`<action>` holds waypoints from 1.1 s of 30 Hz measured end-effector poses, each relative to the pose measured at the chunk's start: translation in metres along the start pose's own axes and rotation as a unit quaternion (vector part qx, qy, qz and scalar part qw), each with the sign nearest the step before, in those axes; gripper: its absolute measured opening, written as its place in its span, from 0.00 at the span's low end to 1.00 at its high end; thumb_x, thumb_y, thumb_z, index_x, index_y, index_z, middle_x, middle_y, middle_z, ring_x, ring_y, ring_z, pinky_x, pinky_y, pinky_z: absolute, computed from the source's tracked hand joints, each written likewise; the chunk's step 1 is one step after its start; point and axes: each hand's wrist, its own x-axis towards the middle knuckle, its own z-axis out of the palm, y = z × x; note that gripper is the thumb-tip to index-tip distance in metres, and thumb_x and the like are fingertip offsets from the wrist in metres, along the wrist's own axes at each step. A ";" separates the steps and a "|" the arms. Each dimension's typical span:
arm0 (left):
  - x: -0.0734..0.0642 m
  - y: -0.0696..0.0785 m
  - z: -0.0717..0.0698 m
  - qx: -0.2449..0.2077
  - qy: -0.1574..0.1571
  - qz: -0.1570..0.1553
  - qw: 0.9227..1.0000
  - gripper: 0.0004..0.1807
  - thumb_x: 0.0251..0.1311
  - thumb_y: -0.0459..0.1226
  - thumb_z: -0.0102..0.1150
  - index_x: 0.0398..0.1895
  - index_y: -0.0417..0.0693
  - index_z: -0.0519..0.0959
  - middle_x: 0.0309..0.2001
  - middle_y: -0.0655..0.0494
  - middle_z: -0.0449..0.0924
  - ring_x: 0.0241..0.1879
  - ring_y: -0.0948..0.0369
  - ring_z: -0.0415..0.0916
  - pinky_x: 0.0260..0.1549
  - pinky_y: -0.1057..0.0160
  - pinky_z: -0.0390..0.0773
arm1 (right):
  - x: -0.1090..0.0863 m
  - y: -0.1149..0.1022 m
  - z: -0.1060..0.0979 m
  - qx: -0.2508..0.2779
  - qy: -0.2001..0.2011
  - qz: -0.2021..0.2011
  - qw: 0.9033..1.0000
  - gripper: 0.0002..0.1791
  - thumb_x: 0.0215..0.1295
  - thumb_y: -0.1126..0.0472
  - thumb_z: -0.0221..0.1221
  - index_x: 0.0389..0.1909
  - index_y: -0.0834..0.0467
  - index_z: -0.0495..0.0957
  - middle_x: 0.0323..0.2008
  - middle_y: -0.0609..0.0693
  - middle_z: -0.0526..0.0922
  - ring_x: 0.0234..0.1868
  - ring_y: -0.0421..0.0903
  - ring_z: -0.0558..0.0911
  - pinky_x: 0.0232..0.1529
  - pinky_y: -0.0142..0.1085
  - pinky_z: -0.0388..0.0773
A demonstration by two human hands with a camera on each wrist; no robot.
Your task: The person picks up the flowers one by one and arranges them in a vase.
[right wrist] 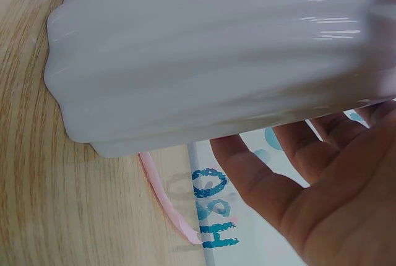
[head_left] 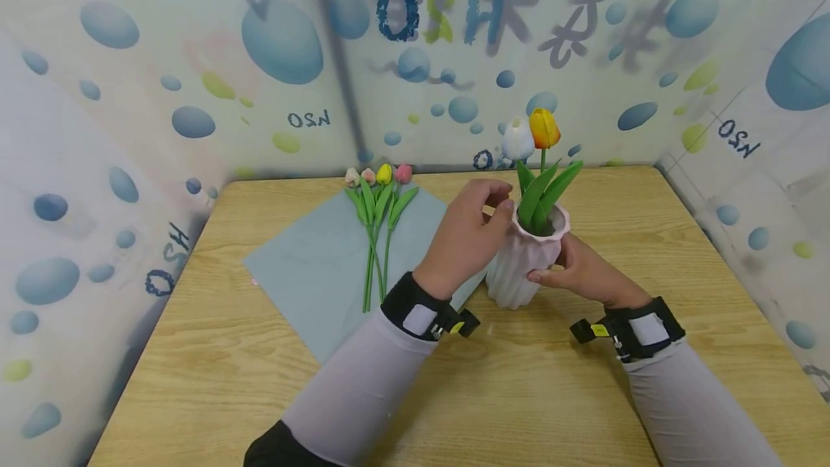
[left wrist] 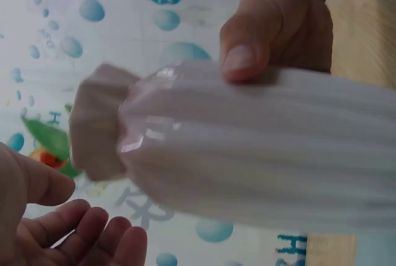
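Observation:
A pale pink-and-white fluted vase stands on the right side of the table, leaning slightly. In it are a white tulip and an orange-yellow tulip with green leaves. My right hand grips the vase from its right, thumb on the near face and fingers behind it. Beside the rim on the left is my left hand, its fingers loosely bent. The left wrist view shows that left hand with nothing between thumb and fingers, near the rim and a leaf.
Several tulips in pale pink, yellow and pink lie on a grey-blue sheet left of the vase. Behind the vase's base, a pink ribbon-like strip lies on the wooden table. A patterned backdrop rises at the table's far edge.

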 end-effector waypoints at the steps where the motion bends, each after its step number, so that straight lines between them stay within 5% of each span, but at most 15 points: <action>1: 0.000 -0.002 -0.003 -0.003 0.008 -0.005 1.000 0.17 0.78 0.40 0.51 0.63 0.44 0.77 0.56 0.53 0.79 0.53 0.61 0.77 0.49 0.64 0.81 | 0.000 0.000 0.000 0.000 0.000 0.001 1.000 0.40 0.67 0.67 0.67 0.75 0.58 0.57 0.65 0.59 0.74 0.58 0.36 0.80 0.56 0.29 0.80; 12: -0.008 -0.048 -0.047 -0.023 0.111 -0.092 0.989 0.18 0.78 0.43 0.51 0.65 0.48 0.76 0.56 0.53 0.80 0.58 0.56 0.77 0.57 0.52 0.78 | 0.000 -0.001 0.000 -0.017 0.003 0.014 1.000 0.38 0.67 0.65 0.67 0.74 0.57 0.59 0.67 0.58 0.74 0.59 0.35 0.78 0.58 0.26 0.77; 23: -0.013 -0.118 -0.102 -0.014 0.211 -0.209 0.955 0.22 0.78 0.43 0.50 0.68 0.42 0.71 0.61 0.44 0.76 0.61 0.48 0.74 0.58 0.49 0.75 | -0.001 0.000 0.001 -0.015 0.005 0.004 1.000 0.39 0.67 0.66 0.66 0.74 0.59 0.58 0.66 0.58 0.73 0.59 0.34 0.77 0.58 0.25 0.76; 27: -0.020 -0.146 -0.112 0.009 0.198 -0.270 0.942 0.25 0.78 0.44 0.49 0.72 0.41 0.68 0.62 0.41 0.75 0.57 0.46 0.77 0.52 0.48 0.77 | -0.001 -0.001 0.001 -0.014 0.005 0.011 1.000 0.39 0.68 0.66 0.66 0.75 0.59 0.57 0.68 0.59 0.71 0.61 0.33 0.76 0.60 0.24 0.74; 33: -0.024 -0.171 -0.113 0.069 0.126 -0.341 0.929 0.30 0.78 0.48 0.50 0.74 0.40 0.67 0.62 0.41 0.77 0.49 0.47 0.82 0.46 0.53 0.80 | 0.000 -0.001 0.001 -0.015 0.004 0.018 1.000 0.40 0.68 0.65 0.67 0.75 0.58 0.57 0.69 0.59 0.71 0.62 0.32 0.75 0.60 0.23 0.73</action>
